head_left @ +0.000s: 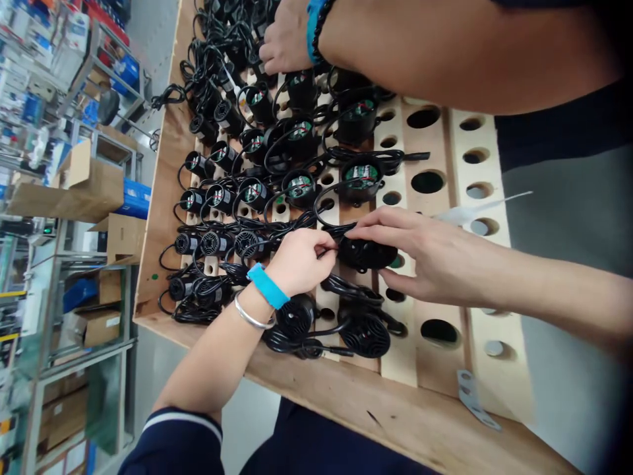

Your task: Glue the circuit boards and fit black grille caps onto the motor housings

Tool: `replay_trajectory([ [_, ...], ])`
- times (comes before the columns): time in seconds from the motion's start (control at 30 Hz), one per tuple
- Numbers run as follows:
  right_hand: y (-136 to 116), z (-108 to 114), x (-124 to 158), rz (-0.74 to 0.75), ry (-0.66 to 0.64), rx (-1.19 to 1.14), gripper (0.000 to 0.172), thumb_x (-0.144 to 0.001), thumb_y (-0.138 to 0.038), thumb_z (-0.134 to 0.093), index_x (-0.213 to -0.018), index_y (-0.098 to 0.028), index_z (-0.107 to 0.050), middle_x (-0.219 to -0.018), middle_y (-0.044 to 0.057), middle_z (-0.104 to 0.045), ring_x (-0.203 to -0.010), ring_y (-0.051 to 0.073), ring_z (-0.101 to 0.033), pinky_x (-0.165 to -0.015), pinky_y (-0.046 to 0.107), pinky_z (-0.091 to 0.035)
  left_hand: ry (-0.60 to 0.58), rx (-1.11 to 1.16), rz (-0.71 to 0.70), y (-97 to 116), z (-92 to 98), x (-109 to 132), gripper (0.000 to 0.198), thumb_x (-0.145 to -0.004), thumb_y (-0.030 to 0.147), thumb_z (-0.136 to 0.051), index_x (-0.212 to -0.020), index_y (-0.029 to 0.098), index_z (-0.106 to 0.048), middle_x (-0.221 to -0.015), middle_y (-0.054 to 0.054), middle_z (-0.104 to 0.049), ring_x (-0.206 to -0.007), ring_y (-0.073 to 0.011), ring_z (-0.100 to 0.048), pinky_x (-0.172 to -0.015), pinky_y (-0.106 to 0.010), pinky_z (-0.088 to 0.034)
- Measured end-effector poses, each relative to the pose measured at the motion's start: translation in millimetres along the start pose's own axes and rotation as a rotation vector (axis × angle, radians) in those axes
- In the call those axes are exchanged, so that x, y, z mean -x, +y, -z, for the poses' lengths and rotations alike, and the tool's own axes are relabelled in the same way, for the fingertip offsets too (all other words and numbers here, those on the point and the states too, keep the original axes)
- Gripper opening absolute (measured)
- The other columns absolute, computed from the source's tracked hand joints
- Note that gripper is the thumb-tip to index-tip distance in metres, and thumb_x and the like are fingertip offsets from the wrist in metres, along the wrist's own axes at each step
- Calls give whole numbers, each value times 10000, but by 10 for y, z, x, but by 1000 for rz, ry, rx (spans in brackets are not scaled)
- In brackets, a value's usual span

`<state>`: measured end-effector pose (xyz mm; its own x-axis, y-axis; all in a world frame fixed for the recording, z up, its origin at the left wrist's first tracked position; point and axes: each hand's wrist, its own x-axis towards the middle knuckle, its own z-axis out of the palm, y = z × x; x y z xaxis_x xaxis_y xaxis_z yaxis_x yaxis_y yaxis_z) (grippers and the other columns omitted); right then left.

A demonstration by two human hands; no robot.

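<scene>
A black round pump unit (368, 254) lies on the pale wooden rack (435, 277) with round holes. My right hand (425, 254) comes in from the right and grips this unit, thumb below and fingers stretched over its top. My left hand (299, 260), with a blue wristband and a silver bracelet, is closed in a pinch on the unit's black cable (316, 221), right beside my right fingertips. Two more black units (363, 333) with grille faces sit just below my hands.
Several black units with green circuit boards (361, 175) and tangled cables fill the rack's left rows; holes (428, 181) on the right stand open. Another person's hand (284, 39) reaches into the top rows. Cardboard boxes (89, 181) and shelving stand at left.
</scene>
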<state>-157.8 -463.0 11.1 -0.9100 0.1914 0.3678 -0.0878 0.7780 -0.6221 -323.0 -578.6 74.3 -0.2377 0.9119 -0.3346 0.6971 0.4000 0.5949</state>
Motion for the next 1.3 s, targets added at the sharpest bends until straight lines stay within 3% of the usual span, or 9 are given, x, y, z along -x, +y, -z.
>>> replay_trajectory([
  [0.33, -21, -14, -78, 102, -31, 122, 461, -761, -118, -453, -1193, -91, -611, -1107, 132, -593, -970, 251, -576, -789, 386, -560, 2, -23, -27, 11, -4, -6, 153, -764, 57, -580, -665, 121, -679, -542, 32, -523, -524, -88, -398, -550, -221, -367],
  [0.5, -25, -39, -82, 117, -12, 112, 368, -875, -227, -476, -1166, -56, -624, -1103, 148, -612, -969, 258, -576, -799, 396, -548, 5, -36, -47, 2, -11, -14, 143, -762, 70, -584, -676, 121, -686, -524, 33, -520, -516, -94, -399, -558, -231, -371],
  [0.63, -26, -50, -65, 53, -30, 124, 360, -899, -275, -477, -1171, -96, -629, -1135, 126, -632, -977, 254, -598, -770, 418, -517, -4, -68, -39, -4, -18, -24, 153, -764, 84, -570, -699, 135, -698, -555, 19, -567, -534, -110, -443, -574, -242, -393],
  [0.8, -36, -69, -89, -75, -97, 148, 360, -819, -251, -513, -1146, -184, -650, -1146, 98, -651, -1035, 271, -603, -784, 451, -426, -7, -104, -53, -9, -12, -30, 156, -750, 83, -560, -714, 139, -701, -633, -9, -636, -591, -133, -524, -606, -254, -420],
  [1.0, -35, -57, -168, -60, -175, 203, 293, -767, -217, -545, -1031, -238, -671, -1085, 73, -670, -981, 281, -601, -748, 436, -371, -9, -137, -55, 5, -22, -36, 142, -760, 118, -565, -682, 153, -678, -634, -19, -642, -594, -147, -540, -598, -265, -423],
  [1.17, -75, -111, -128, -37, -143, 285, 238, -802, -222, -540, -1005, -224, -664, -1052, 72, -665, -932, 281, -587, -784, 438, -393, 22, -150, -69, 16, -57, -31, 147, -763, 115, -562, -648, 152, -645, -608, -19, -620, -577, -146, -514, -587, -274, -405],
  [1.3, -136, -216, -7, 13, -29, 354, 323, -888, -225, -472, -1161, -140, -622, -1129, 114, -645, -973, 290, -580, -833, 449, -431, 42, -85, -57, -14, -92, -13, 148, -772, 117, -562, -645, 152, -631, -601, -8, -613, -561, -132, -506, -591, -261, -423],
])
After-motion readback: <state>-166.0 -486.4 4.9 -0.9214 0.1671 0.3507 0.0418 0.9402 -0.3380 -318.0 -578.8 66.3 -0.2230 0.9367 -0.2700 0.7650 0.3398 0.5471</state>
